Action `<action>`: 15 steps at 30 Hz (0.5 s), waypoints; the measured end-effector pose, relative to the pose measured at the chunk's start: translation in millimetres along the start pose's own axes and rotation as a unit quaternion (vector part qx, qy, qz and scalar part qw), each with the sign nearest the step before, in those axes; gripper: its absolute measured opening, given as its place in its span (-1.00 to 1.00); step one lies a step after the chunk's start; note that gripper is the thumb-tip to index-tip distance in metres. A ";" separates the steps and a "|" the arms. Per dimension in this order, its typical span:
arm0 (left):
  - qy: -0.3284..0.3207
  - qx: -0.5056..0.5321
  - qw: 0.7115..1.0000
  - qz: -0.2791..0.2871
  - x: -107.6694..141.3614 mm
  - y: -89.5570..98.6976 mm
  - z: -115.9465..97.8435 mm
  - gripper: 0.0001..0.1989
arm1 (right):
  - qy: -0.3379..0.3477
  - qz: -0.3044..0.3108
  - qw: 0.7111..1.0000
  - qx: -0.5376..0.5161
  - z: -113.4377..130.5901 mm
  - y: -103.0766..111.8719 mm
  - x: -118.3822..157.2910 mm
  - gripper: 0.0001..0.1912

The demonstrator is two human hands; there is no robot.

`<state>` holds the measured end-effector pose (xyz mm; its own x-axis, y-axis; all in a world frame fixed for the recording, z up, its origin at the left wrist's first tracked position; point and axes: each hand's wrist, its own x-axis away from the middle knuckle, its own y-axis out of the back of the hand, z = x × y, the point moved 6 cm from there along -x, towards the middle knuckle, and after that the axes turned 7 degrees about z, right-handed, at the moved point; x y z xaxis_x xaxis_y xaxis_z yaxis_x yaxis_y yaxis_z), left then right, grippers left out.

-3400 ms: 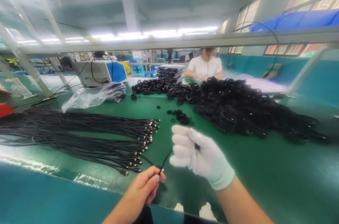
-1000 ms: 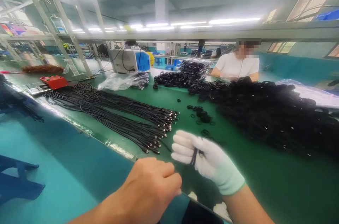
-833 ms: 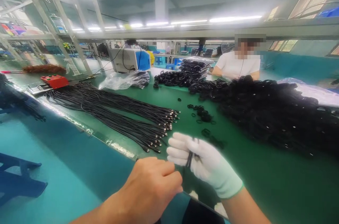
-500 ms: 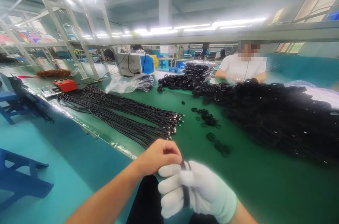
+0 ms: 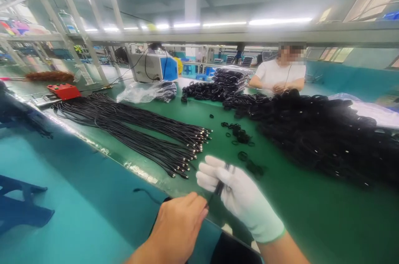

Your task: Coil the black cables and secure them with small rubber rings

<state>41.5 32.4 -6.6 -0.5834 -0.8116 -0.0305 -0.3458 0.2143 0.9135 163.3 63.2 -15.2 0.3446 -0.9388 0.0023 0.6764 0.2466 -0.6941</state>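
My left hand (image 5: 181,224), bare, is closed at the table's front edge on a black cable (image 5: 149,195). One end of that cable hangs out to the left with a small connector on it. My right hand (image 5: 240,193), in a white glove, closes around a folded black cable bundle (image 5: 220,188), and a length runs from it down to my left hand. Beyond my hands, long black cables (image 5: 137,124) lie in two bunches, their metal-tipped ends towards me. Small black rings (image 5: 240,134) lie loose on the green table to the right.
A large heap of coiled black cables (image 5: 318,135) covers the right side of the table (image 5: 311,222). Bagged stacks (image 5: 230,77) and a blue-grey machine (image 5: 152,67) stand behind. A red box (image 5: 64,91) is at left. A person (image 5: 279,75) sits opposite. Blue stool (image 5: 25,201) at lower left.
My left hand has moved down towards me, away from the glove, and a cable end now shows beside it. My gloved hand has risen and moved slightly right.
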 end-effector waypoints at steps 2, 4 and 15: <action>-0.030 -0.041 0.998 -0.036 -6.4 16.1 -4.3 -0.81 | -0.040 0.015 0.999 0.032 -10.5 -1.1 5.5 -0.60; -0.062 -0.019 0.997 -0.040 -14.8 30.8 -2.7 -0.90 | -0.096 0.069 0.992 0.038 -22.4 -6.5 12.5 -0.61; 0.062 0.492 0.859 0.127 -37.7 -12.6 31.7 -0.83 | -0.178 0.170 0.947 -0.205 -57.9 -28.5 20.0 -0.66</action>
<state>44.6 77.5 -29.8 -0.6703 -0.7091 0.2185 -0.7083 0.6993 0.0964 113.3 23.4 -37.1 0.7448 -0.6626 -0.0789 0.2027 0.3373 -0.9193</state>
